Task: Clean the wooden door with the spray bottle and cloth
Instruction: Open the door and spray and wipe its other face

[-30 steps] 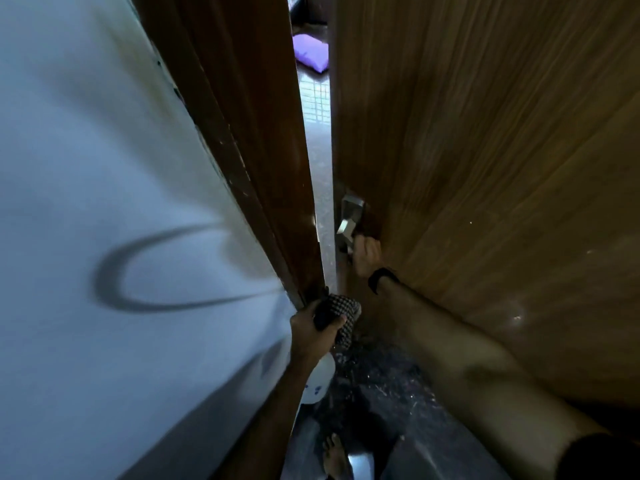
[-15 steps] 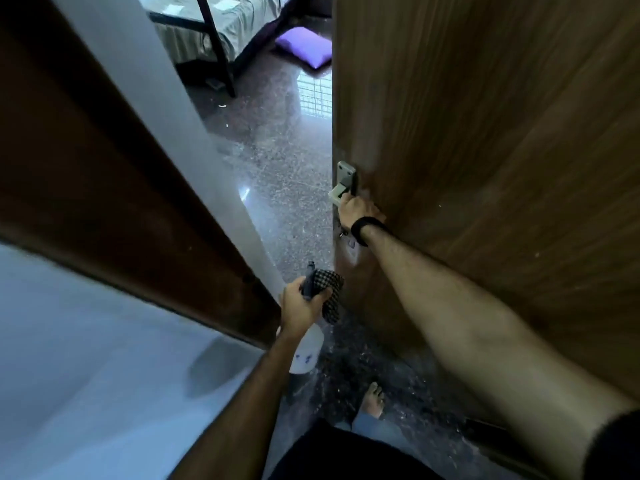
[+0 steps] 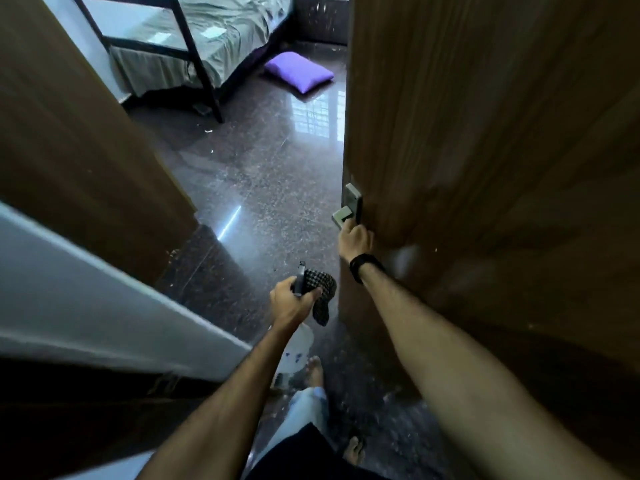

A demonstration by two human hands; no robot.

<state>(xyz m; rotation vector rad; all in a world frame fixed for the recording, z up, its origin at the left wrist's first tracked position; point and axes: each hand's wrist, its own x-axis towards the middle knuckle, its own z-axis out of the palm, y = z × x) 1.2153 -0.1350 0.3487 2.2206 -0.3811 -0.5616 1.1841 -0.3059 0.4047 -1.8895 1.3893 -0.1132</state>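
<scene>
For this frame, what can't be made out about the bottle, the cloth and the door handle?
- Spray bottle, head view: the left hand and forearm cover most of it; its fill level is unreadable.
- Checked cloth: bunched, so wet or dry is unclear.
- Door handle: the right hand hides its lower part.
- Wooden door: cut off by the frame edges.

Your right hand [image 3: 354, 238] grips the metal handle [image 3: 348, 211] at the edge of the wooden door [image 3: 485, 150], a black band on the wrist. Your left hand [image 3: 292, 301] holds two things together — the spray bottle [image 3: 294, 353], its white body hanging below your fist, and the checked cloth [image 3: 322, 294] bunched against its dark head. Beyond the doorway lie a glossy dark floor [image 3: 270, 188], a bed [image 3: 207, 39] and a purple pillow [image 3: 298, 71].
</scene>
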